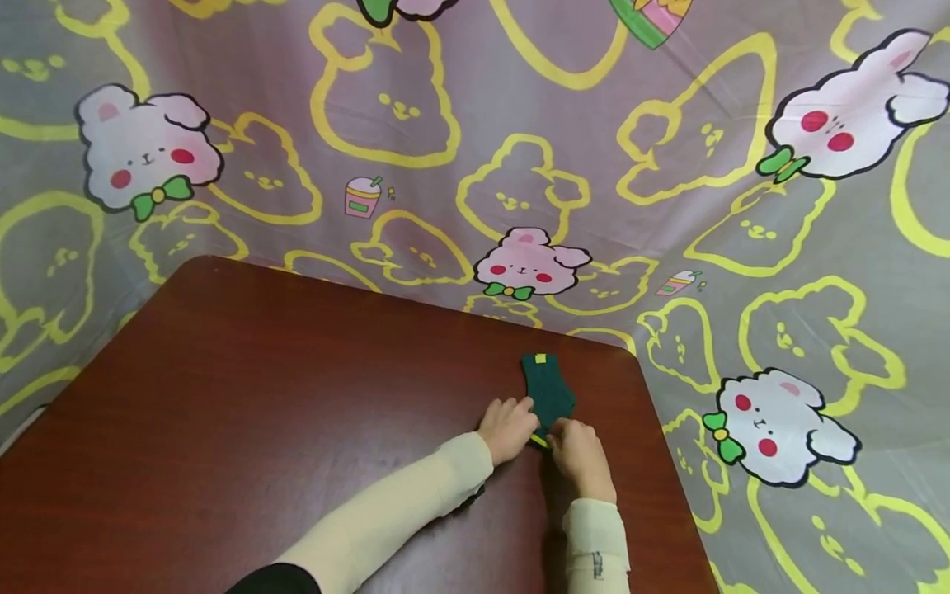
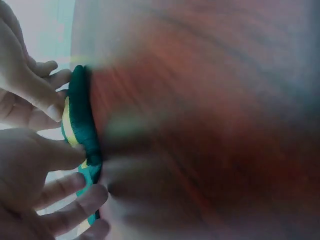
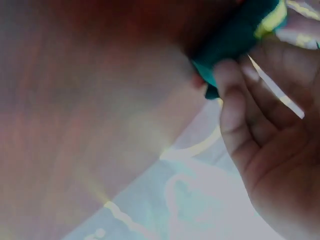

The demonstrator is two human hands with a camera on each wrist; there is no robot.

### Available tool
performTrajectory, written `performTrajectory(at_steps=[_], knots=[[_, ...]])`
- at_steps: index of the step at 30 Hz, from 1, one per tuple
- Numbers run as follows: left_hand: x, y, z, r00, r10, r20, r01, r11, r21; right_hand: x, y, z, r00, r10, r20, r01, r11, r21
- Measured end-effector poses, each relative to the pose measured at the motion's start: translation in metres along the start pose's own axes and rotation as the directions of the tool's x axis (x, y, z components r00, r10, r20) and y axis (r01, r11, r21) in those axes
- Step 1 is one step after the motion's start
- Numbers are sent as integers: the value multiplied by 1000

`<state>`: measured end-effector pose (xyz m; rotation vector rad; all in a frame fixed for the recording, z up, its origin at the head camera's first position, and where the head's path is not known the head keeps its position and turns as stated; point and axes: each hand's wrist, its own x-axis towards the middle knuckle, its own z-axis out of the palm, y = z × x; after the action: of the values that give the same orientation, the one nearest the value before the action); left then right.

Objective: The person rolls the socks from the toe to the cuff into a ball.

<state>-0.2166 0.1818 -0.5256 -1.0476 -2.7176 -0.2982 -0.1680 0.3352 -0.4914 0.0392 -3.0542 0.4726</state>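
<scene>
A dark green sock (image 1: pixel 551 392) lies on the brown table, a small yellow patch at its far end and a yellow band at the near end. Both hands are at this near end. My left hand (image 1: pixel 509 429) pinches its left side, and in the left wrist view the green cloth (image 2: pixel 82 117) runs between the thumb and fingers. On the right side, my right hand (image 1: pixel 581 455) pinches the edge with the thumb (image 3: pixel 231 85) against the fingers. The rolled or folded edge stands up a little from the table there; part of it is hidden behind the fingers.
The brown table (image 1: pixel 297 396) has its far right corner just beyond the sock. Behind it and to the right hangs a grey curtain (image 1: pixel 519 107) with cartoon rabbits. Pale sleeves cover both forearms.
</scene>
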Motion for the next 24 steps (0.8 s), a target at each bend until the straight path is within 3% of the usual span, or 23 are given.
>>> performTrajectory(at_steps=[6,9,16,24], knots=[[2,-2,-5,993,-23,113,27,999,-34,1,0,-6,995,-17,95,16,1000,13],[2,0,-5,996,-3,88,6,999,-39,2,2,-5,997,-7,76,9,999,-33],[3,2,1,995,75,-68,-73,997,33,6,6,-4,1000,-18,21,20,992,-122],[4,2,0,998,64,-19,-62,994,85,7,9,-4,996,-47,71,54,994,-97]])
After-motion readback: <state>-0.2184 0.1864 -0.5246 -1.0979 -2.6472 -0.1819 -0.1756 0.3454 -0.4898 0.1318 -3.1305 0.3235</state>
